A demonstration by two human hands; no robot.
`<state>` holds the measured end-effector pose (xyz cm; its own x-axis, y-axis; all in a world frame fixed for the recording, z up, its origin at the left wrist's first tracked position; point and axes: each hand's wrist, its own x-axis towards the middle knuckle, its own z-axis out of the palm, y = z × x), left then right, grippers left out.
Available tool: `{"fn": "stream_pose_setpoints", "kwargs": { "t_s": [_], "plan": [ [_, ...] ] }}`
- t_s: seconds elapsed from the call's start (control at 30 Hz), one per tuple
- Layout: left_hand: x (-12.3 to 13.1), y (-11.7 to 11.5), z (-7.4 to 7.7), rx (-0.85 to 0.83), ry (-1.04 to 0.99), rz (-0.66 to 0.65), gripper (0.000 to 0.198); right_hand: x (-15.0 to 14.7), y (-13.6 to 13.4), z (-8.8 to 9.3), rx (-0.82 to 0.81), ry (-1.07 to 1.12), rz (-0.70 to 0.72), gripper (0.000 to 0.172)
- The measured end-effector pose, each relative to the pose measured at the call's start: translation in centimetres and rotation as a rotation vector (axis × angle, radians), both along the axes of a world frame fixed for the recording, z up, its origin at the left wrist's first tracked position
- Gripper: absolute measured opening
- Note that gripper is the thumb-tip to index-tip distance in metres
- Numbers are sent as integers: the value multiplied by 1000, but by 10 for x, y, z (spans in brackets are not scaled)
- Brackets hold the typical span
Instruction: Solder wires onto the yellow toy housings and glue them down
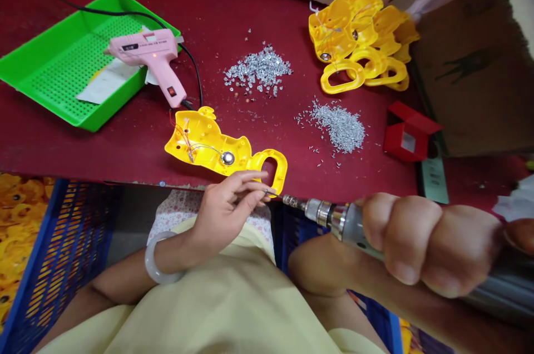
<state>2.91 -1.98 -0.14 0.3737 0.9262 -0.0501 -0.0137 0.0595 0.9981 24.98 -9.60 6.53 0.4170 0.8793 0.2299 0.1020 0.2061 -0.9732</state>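
My right hand [429,243] is wrapped around a grey electric screwdriver [321,213], which points left. Its thin bit reaches the fingertips of my left hand [227,204]. There, thumb and fingers pinch a small screw [267,192] at the bit's tip; fingers and bit partly hide it. Just beyond my left hand, a yellow plastic shell half [212,145] lies open side up at the table edge, with thin wires, a round silver part [227,158] and a loop-shaped handle [283,168].
A pink glue gun [156,59] with a black cord rests on a green tray [89,120]. Piles of washer-headed screws [261,69] and small screws [340,127] lie mid-table. Yellow shells [362,31], a red box [406,134] and cardboard [475,65] stand right. Blue crates [69,232] flank my legs.
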Motion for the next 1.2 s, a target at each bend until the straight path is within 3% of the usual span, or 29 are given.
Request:
{"fn": "stream_pose_setpoints", "kwargs": {
  "t_s": [0.1, 0.17, 0.23, 0.3, 0.37, 0.57, 1.07, 1.2],
  "plan": [
    [-19, 20, 5, 558, 399, 111, 48, 3, 16, 4, -7, -2, 182, 22],
    [-33, 40, 8, 782, 652, 5, 62, -8, 35, 5, 80, -6, 196, 20],
    [-45, 60, 10, 862, 810, -179, 73, -30, 58, 2, 263, 37, 168, 16],
    [-50, 74, 9, 877, 874, -304, 76, -56, 80, -4, 416, 161, 53, 13],
    [-49, 79, 7, 872, 877, -352, 75, -74, 96, -12, 441, 213, 52, 11],
    [-23, 65, 2, 836, 771, -309, 73, -74, 119, -37, 597, 171, 174, 20],
    [-15, 63, -1, 794, 722, -270, 69, -81, 125, -42, 497, 1, 52, 15],
    [-15, 64, -2, 763, 694, -269, 68, -77, 131, -41, 460, -11, 132, 11]
  ]
}}
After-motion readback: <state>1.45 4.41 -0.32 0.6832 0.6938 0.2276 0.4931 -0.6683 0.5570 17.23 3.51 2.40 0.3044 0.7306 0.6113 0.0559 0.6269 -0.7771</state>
